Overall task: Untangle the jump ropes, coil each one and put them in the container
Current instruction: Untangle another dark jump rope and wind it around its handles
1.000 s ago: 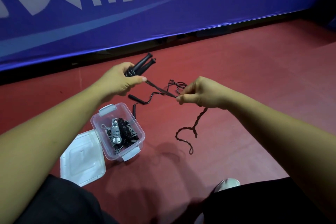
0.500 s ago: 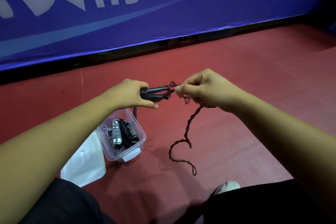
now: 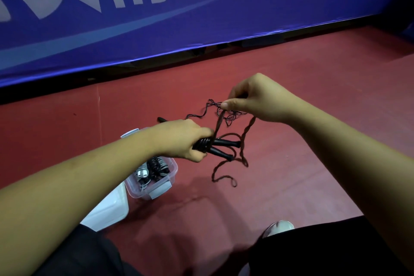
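Fingers (image 3: pixel 198 155) of the left hand (image 3: pixel 179 139) were curled tight round the two black handles (image 3: pixel 224 149) of a jump rope (image 3: pixel 246 132), with a few turns of the rope wound about them just at the fist. The handles stuck out side by side, above the container (image 3: pixel 171 182) and a little to its right. A further black tip (image 3: pixel 161 119) showed behind that hand, over the container's far side.

Higher, and well to the right of the container, the right hand (image 3: pixel 257 98) pinched the jump rope between thumb (image 3: pixel 233 104) and curled forefinger, at a small tangle (image 3: pixel 228 114) of thin cord. From there one strand ran down to the left fist. A twisted length dropped past the handle ends and finished in a loose loop to the right of the container. I could not tell whether that loop touched the floor (image 3: pixel 302 152).

On the red floor stood the container, a clear plastic box, open, its left part hidden under the left forearm. Inside lay coiled ropes (image 3: pixel 154 169), one black and one pale grey. A clear lid (image 3: pixel 107 210) lay flat, touching the container's near left corner. To the near right of the container, well apart from it, the toe of a pale shoe (image 3: pixel 277 227) showed beside dark clothing. Beyond the container, along the far edge of the floor, ran a blue banner (image 3: pixel 201 18) with large white characters.
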Tool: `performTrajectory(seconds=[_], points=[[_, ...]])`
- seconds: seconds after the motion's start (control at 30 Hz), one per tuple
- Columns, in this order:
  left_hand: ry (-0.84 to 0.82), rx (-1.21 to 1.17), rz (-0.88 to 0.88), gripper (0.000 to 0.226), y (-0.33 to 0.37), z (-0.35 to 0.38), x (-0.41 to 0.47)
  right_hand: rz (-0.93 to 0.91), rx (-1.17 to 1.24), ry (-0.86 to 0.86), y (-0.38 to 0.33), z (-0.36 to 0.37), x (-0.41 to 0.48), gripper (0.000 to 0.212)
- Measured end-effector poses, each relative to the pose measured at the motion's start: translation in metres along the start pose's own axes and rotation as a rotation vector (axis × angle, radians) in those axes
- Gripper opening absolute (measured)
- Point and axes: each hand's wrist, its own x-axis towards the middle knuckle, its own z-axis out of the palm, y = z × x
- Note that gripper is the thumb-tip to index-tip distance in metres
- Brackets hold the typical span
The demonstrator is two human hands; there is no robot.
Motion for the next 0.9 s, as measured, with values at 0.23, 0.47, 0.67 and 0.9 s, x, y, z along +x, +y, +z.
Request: performTrajectory(seconds=[0.23, 0.47, 0.67, 0.9], points=[[0.005, -0.251, 0.067, 0.018, 0.011, -0.016, -0.011, 0.006, -0.028, -0.008, 0.016, 0.001, 0.004, 0.019], [0.155, -1.185, -0.052, 0.031, 0.027, -0.019, -0.012, 0.135, 0.261, 0.018, 0.028, 0.012, 0.002, 0.014], [0.293, -1.779, -0.215, 0.034, 0.033, -0.032, -0.009, 0.247, 0.433, -0.133, 0.026, 0.023, 0.000, 0.031], [0.360, -1.941, -0.446, 0.011, 0.009, -0.041, -0.008, 0.292, 0.455, -0.276, 0.015, 0.015, -0.001, 0.026]])
